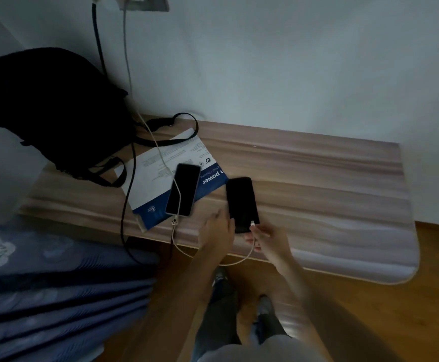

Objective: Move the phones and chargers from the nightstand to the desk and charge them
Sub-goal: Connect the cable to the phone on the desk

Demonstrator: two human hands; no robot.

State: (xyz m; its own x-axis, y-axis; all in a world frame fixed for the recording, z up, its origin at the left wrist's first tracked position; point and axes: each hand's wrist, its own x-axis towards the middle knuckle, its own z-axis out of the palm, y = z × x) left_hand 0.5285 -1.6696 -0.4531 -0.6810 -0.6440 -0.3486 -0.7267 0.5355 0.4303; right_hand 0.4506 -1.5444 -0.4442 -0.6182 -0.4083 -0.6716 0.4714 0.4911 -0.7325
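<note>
On the desk [317, 178], two phones [242, 202], two cables [161, 158], right hand [268, 239] pinching white plug [252, 223], left hand [217, 231] relaxed.

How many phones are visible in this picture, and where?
2. The pale-edged phone lies on the blue-and-white box; the black phone lies on bare tabletop to its right. The black bag may hide others.

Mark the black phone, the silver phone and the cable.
black phone [242, 205], head view, middle of its screen.
silver phone [187, 189], head view, middle of its screen.
cable [252, 223], head view, white plug at the black phone's near end.
</note>
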